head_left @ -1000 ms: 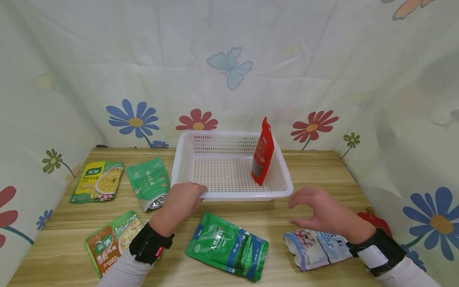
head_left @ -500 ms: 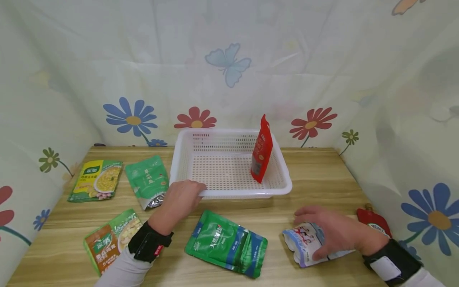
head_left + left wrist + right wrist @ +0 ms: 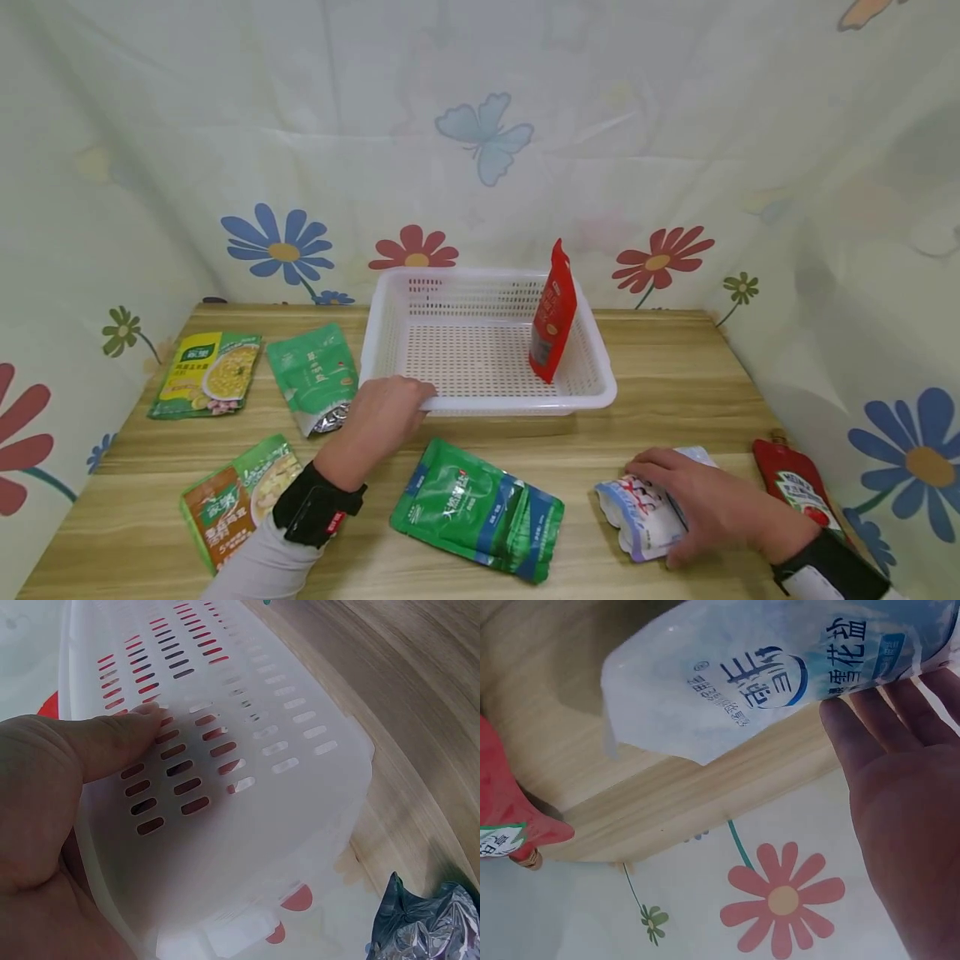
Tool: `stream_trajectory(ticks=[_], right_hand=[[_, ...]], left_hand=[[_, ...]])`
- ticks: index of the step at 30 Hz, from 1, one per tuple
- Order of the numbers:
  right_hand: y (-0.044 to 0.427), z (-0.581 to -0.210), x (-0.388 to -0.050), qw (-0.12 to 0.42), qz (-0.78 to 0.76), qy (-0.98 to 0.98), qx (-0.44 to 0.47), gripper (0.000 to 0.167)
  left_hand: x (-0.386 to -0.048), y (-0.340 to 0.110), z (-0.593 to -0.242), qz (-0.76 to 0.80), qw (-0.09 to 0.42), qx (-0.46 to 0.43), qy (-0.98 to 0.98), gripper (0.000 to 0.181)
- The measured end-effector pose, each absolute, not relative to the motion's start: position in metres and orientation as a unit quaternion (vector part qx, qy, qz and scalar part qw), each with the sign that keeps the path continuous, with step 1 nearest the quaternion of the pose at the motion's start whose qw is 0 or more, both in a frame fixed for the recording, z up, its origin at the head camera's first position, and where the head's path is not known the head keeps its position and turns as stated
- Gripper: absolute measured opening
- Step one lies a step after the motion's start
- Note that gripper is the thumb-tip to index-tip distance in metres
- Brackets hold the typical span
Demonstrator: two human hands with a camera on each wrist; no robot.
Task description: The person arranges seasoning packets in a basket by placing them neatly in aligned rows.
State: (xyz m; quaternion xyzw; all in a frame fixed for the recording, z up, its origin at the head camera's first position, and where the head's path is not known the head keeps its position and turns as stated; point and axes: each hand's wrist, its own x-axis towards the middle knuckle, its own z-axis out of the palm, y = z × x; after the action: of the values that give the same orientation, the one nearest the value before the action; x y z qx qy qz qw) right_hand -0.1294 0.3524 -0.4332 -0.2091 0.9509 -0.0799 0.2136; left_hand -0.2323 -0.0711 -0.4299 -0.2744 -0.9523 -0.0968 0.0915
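My left hand (image 3: 386, 421) holds the front left corner of a white plastic basket (image 3: 517, 406). In the left wrist view its thumb lies against the slotted basket wall (image 3: 262, 840); the other fingers are mostly hidden. A red pouch (image 3: 553, 321) stands upright inside the basket, at its right side. At the right of the table, my right hand (image 3: 708, 504) grips a white and blue bag of salt (image 3: 643, 517) across its middle, fingers on the far side and thumb on the near side. Its printed face (image 3: 697, 690) shows in the right wrist view.
A green pouch (image 3: 480, 508) lies in front of the basket. To the left lie a green pouch with a silver end (image 3: 315, 375), a yellow soup packet (image 3: 207, 375) and a brown and green packet (image 3: 225, 504). A red ketchup pouch (image 3: 795, 479) lies by the right edge.
My right hand has come down from above the table onto the bag of salt and closed around it; the bag now looks slightly tilted. The left hand stays on the basket.
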Motion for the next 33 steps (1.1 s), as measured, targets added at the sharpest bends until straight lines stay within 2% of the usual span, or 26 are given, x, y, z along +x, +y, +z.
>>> stream_trajectory(ticks=[14, 21, 33], right_hand=[[0.352, -0.443, -0.131, 0.181, -0.071, 0.960, -0.201, 0.090], [0.354, -0.445, -0.133, 0.170, -0.062, 0.960, -0.214, 0.076], [0.351, -0.447, -0.133, 0.114, -0.057, 0.955, -0.266, 0.055]], left_hand=[[-0.231, -0.071, -0.430, -0.098, 0.096, -0.277, -0.951, 0.011], [-0.232, -0.070, -0.431, -0.093, 0.096, -0.277, -0.951, 0.011], [-0.231, -0.070, -0.429, -0.100, 0.093, -0.274, -0.952, 0.010]])
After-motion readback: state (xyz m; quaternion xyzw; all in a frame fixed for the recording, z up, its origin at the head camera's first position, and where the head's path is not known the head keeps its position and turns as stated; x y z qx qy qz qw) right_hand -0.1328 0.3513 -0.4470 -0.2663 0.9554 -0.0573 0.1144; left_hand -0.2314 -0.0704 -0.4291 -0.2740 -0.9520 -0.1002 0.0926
